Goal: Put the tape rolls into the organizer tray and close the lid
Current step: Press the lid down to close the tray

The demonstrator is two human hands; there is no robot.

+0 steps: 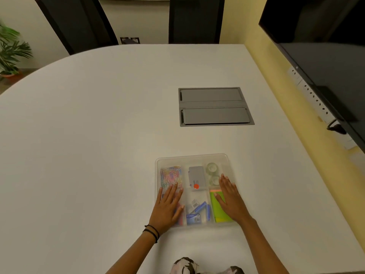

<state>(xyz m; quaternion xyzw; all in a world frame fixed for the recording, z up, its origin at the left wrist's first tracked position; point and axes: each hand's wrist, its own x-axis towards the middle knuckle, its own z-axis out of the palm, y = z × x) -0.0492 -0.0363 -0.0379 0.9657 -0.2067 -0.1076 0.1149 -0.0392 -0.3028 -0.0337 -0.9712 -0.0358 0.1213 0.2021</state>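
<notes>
Two tape rolls [213, 173] in far-right compartment of organizer tray [192, 156], clear lid [230, 167] on top.
Paper clips [170, 176] far-left, green notes [219, 209] near-right; left hand [167, 207] and right hand [230, 197] spread flat on lid, tray by table [98, 135] near edge.

An office meeting room: a large white conference table [98, 135] with a rounded far edge carries a flush grey cable hatch [215, 106] toward its right side. Dark chairs [195, 19] stand beyond, a wall-mounted screen [325, 46] hangs above a socket strip [314, 97], and a potted plant [10, 50] fills the left corner.
</notes>
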